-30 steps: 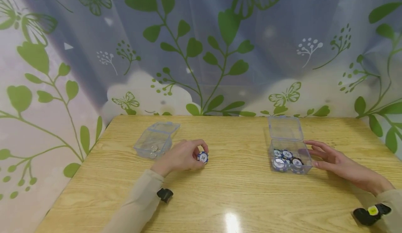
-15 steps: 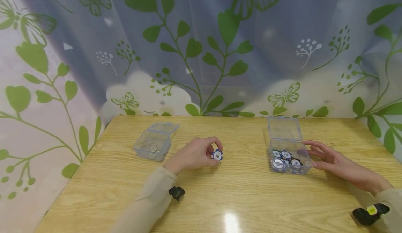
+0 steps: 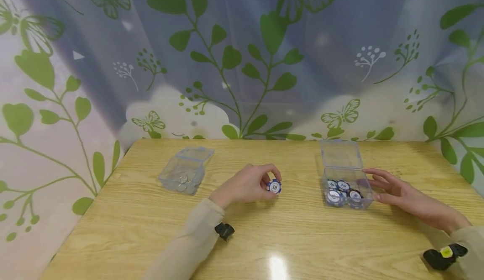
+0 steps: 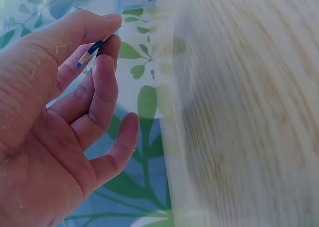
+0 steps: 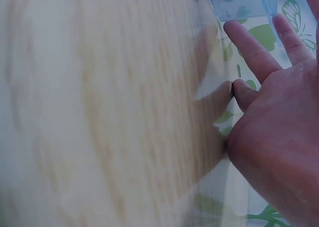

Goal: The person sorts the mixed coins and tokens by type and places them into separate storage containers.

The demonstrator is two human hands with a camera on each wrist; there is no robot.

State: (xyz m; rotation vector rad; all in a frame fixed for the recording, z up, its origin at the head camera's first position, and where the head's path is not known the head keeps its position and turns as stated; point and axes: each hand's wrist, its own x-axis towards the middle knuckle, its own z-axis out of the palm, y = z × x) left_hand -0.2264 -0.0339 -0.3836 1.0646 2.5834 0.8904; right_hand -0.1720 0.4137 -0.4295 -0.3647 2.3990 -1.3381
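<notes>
My left hand [image 3: 245, 185] pinches a blue-and-white poker chip [image 3: 274, 186] marked 10 between thumb and fingertips, held above the table midway between two clear plastic boxes. In the left wrist view the chip [image 4: 89, 53] shows edge-on, and the little finger stands away from the others. The right-hand box [image 3: 365, 184] has its lid raised and contains several poker chips [image 3: 343, 185], blue and black ones among them. Beside its right wall, my right hand [image 3: 401, 192] rests thumb and fingertips against the box, fingers extended; the right wrist view shows them at the box [image 5: 244, 5].
A second clear box [image 3: 170, 183], lid tipped back, stands at the left with several silvery coins [image 3: 183, 179] in it. Both boxes stand on a wooden table [image 3: 295, 238]. A leaf-patterned curtain [image 3: 211, 61] hangs behind the table's far edge.
My left hand has carried the poker chip rightward, away from the coin box and closer to the chip box. The right hand has stayed at the box's right side.
</notes>
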